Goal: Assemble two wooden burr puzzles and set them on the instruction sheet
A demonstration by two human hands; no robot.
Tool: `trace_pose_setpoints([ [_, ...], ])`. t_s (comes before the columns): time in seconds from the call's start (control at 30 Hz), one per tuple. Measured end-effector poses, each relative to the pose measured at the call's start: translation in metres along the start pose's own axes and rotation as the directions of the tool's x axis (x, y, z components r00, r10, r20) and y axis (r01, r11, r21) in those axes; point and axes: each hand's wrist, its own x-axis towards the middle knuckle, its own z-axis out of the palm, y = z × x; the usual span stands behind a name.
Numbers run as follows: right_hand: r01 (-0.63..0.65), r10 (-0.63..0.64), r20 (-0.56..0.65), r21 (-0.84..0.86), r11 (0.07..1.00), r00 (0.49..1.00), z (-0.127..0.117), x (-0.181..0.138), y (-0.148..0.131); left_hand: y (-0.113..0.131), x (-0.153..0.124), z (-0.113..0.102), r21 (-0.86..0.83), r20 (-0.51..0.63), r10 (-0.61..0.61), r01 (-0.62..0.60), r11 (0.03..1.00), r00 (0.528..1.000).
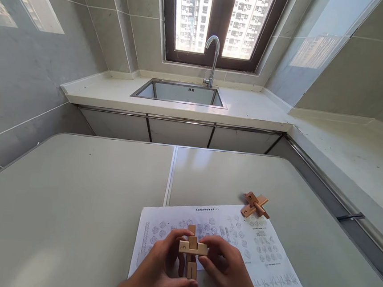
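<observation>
Wooden cluster (193,249) in two hands (162,266) (229,267), one more cluster (255,206) beyond.

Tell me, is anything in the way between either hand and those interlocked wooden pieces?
Nothing visible is: the left hand and right hand both touch the interlocked wooden pieces directly. The other wooden cluster lies apart, beyond the right hand at the far edge of the printed paper.

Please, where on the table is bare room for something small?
The table is bare left of the printed paper, and between the paper and the table's right edge. Crowded: where the left hand and right hand hold a wooden assembly, and the paper's far-right corner, with a second assembly.
</observation>
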Motion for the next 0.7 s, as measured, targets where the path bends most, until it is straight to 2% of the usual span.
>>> trace_pose_setpoints([
  [0.13,0.028,-0.028,-0.001,0.001,1.0,1.0,-0.0017,0.0004,-0.0001,0.001,-0.0003,-0.0001,0.005,0.011,0.006,-0.006,1.0,1.0],
  [0.7,-0.047,0.047,0.026,-0.013,0.999,0.999,-0.0038,0.0001,-0.0014,0.0017,0.0009,-0.0012,0.02,0.03,-0.002,0.001,1.0,1.0],
])
